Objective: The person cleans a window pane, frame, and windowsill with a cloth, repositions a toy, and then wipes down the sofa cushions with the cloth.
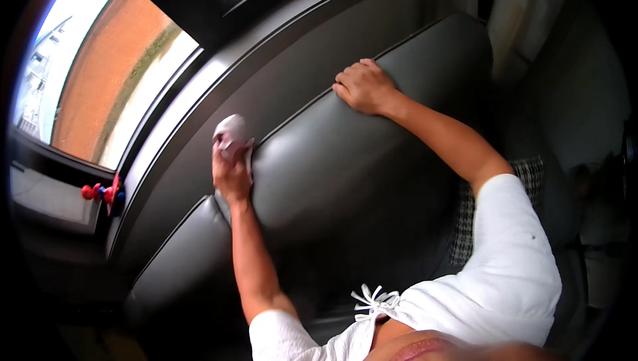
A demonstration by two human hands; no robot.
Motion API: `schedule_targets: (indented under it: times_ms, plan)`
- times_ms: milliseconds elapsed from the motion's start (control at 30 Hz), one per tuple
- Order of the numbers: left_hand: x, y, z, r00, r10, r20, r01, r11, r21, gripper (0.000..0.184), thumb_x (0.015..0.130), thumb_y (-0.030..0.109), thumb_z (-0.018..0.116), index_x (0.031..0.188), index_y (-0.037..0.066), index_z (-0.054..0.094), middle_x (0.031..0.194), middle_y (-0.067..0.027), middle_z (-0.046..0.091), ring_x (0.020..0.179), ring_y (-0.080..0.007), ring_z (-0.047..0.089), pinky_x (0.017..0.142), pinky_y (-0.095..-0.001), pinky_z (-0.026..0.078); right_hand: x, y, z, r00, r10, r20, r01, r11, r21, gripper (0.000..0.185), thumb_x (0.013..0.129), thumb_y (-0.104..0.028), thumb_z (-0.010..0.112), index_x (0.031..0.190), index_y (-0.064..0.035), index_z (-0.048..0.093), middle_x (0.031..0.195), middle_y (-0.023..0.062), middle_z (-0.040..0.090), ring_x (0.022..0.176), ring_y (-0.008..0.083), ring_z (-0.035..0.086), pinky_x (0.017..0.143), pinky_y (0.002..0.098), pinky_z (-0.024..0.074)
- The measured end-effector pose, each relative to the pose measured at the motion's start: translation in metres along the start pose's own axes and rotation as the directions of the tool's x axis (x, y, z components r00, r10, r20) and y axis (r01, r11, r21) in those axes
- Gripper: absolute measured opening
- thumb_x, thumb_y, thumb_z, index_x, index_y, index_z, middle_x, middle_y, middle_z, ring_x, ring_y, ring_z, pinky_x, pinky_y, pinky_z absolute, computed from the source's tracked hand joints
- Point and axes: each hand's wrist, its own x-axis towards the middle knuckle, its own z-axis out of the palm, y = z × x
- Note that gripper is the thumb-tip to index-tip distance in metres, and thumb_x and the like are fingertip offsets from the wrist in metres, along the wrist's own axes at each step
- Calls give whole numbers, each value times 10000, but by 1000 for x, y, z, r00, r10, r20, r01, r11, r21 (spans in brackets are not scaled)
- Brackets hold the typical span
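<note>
The left hand (pixel 232 178), left of centre in the frame, is raised at the end of a nearly upright forearm, its fingers closed round a pale cloth (pixel 231 125) at the top edge of the sofa (pixel 319 155). The right hand (pixel 365 87), upper centre, lies palm down on that edge with fingers bent over it, its forearm slanting down to the lower right; whether it grips or only rests, I cannot tell.

single head-worn view, wide and round-edged, looking forward and down, near above the hands (pixel 365 88) and sofa back (pixel 325 161)
</note>
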Motion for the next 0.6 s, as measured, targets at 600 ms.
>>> schedule_targets:
  times_ms: [600]
  plan:
    - [-2,-5,-12,973,-233,-2,233,972,-40,582,810,166,725,1333,41,500,1046,-185,657,930,-392,638,815,-463,495,12,-12,-9,985,-14,-170,65,952,299,93,828,-136,623,833,-84,699,857,33,707,874,227,649,908,392,434]
